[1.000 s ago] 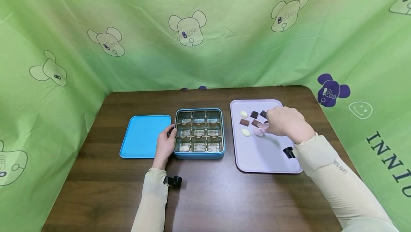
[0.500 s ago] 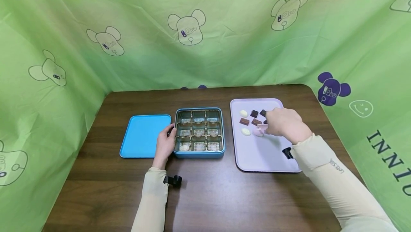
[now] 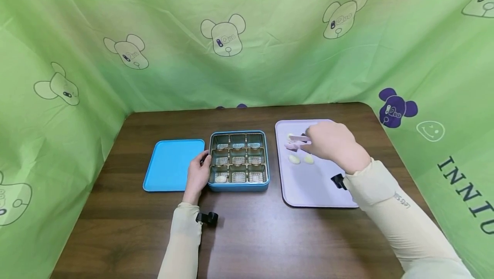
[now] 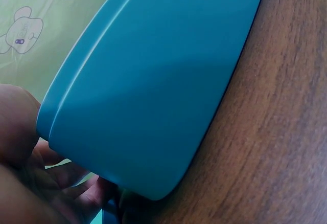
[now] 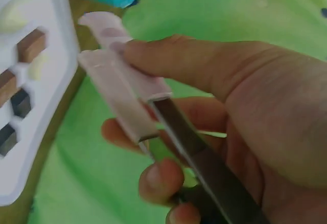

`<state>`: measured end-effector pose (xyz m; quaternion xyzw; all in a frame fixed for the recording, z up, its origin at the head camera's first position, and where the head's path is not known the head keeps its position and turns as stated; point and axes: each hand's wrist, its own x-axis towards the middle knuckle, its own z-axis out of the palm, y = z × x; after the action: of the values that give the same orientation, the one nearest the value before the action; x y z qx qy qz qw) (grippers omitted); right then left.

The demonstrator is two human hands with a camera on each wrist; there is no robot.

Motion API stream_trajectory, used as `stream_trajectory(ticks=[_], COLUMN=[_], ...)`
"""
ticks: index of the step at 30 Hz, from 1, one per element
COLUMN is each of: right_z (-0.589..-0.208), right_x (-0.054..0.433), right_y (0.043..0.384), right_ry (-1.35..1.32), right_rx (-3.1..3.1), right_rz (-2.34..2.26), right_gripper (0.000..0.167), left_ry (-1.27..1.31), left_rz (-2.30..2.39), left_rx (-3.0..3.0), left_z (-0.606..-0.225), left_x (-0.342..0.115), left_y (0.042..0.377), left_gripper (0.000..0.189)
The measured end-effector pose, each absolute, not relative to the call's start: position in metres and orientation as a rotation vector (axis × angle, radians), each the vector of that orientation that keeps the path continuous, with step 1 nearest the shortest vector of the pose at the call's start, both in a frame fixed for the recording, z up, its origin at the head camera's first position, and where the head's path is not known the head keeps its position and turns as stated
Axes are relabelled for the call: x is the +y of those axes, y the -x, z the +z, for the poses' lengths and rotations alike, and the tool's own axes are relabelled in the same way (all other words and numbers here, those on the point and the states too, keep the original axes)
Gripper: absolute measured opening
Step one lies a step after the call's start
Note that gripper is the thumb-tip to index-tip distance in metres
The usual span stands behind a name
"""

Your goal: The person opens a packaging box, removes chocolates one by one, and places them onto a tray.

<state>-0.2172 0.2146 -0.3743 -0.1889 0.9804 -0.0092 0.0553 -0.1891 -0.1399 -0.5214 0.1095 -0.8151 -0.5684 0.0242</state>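
Observation:
In the head view my left hand (image 3: pixel 198 173) grips the left side of a blue square tin (image 3: pixel 238 187), thumb at the rim. The left wrist view shows fingers against the tin's wall (image 4: pixel 153 96). Inside, a gold divider tray has several compartments; an oval white chocolate (image 3: pixel 221 179) lies in the front left one. My right hand (image 3: pixel 336 144) holds tongs (image 5: pixel 122 81) with pale pink tips, spread apart with nothing between them. They hover over the lilac tray (image 3: pixel 316 189), covering some brown chocolates. Two oval white chocolates (image 3: pixel 294 159) lie just in front of the tips.
A flat blue lid (image 3: pixel 173 165) lies left of the tin on the brown wooden table (image 3: pixel 247 236). In the right wrist view, brown chocolates (image 5: pixel 31 45) and dark chocolates (image 5: pixel 21 103) sit on the tray. A green curtain (image 3: pixel 270 77) surrounds the table.
My right hand has moved the tongs left and away from me, off the white chocolate at the front right, which now shows uncovered. The tongs' tips are visibly apart. My left hand stays put.

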Motion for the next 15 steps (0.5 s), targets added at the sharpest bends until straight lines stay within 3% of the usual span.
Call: stream_trajectory(ticks=[5,15], right_z=[-0.364,-0.361], right_x=[0.184,0.124], right_y=[0.212,0.205], right_ry=[0.732,0.977], right_rx=[3.032,2.957], right_rz=[-0.079,-0.063], right_gripper=[0.021,0.023], left_ry=[-0.355,-0.36], left_rz=[-1.766,-1.764], left_rx=[-2.513,-2.53], left_z=[-0.522,-0.52], left_x=[-0.14,-0.139], left_y=[0.19,0.19], left_gripper=[0.038,0.039])
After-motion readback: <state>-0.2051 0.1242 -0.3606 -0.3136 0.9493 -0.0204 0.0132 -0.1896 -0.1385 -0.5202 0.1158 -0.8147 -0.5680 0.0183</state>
